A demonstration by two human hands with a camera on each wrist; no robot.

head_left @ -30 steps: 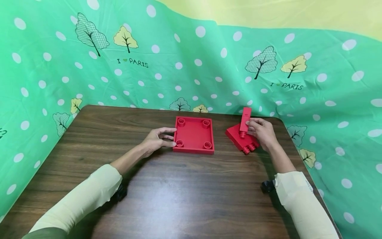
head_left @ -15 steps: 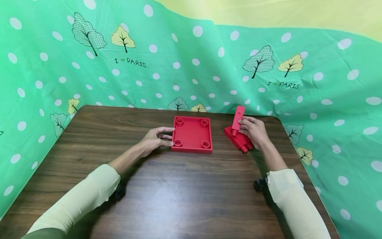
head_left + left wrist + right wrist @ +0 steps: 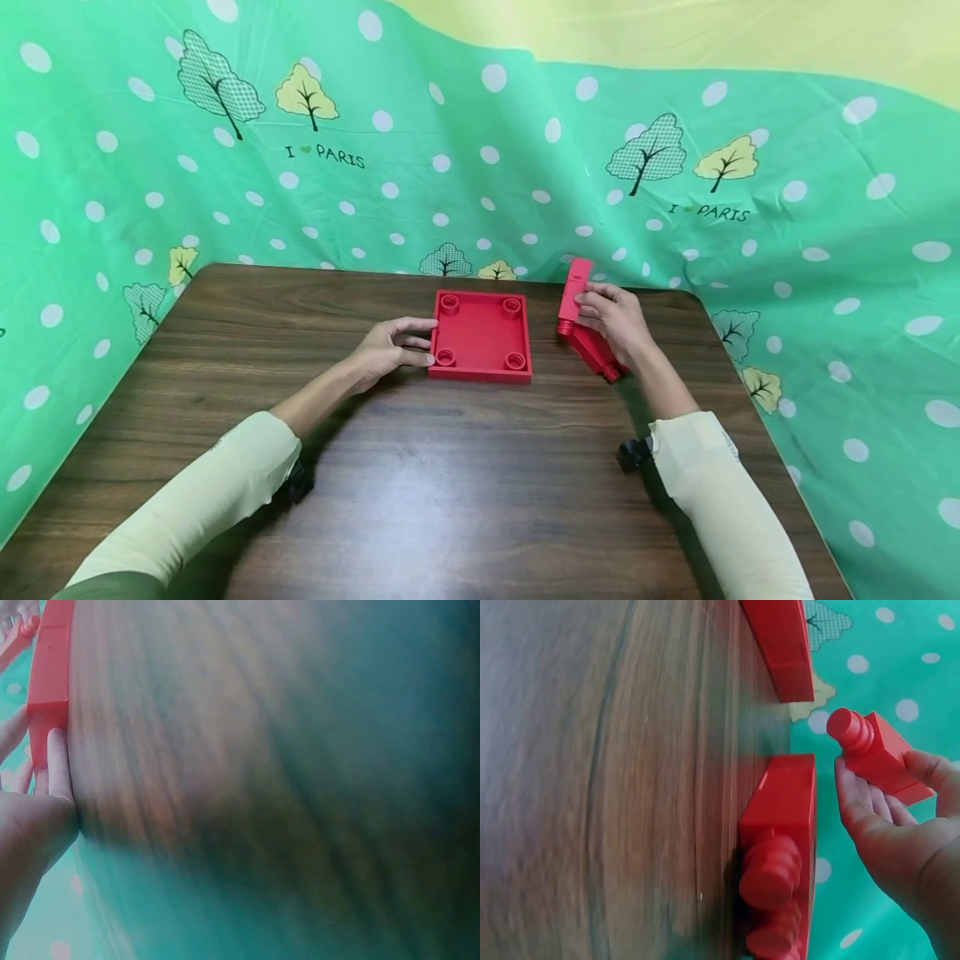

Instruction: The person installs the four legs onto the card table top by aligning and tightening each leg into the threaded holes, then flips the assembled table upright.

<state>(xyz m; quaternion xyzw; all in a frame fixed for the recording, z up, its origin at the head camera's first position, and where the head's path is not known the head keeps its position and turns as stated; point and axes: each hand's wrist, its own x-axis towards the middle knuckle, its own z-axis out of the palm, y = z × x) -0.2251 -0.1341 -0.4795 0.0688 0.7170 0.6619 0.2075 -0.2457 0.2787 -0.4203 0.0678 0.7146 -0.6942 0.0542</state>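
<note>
A red square panel (image 3: 480,336) with a raised rim and a round socket in each corner lies on the table. My left hand (image 3: 378,354) touches its left side, fingers and thumb extended along the edge. In the left wrist view the fingertips rest against the red side wall. My right hand (image 3: 618,321) pinches a red rectangular leg (image 3: 574,292) with a ridged round peg at one end; it tilts, peg end down, above the table. Below that hand lie several similar red legs (image 3: 591,348) side by side, partly hidden by it. The right wrist view shows their ridged pegs (image 3: 769,874).
The dark wood-grain table (image 3: 420,483) ends at a back edge just behind the panel. A green dotted cloth (image 3: 480,167) hangs behind and beside it. A black device (image 3: 634,455) is strapped at the right wrist, under a pale sleeve (image 3: 712,475).
My right hand has moved left with the held leg, from over the other legs toward the panel. My left hand stays at the panel's side. The head view has shifted slightly.
</note>
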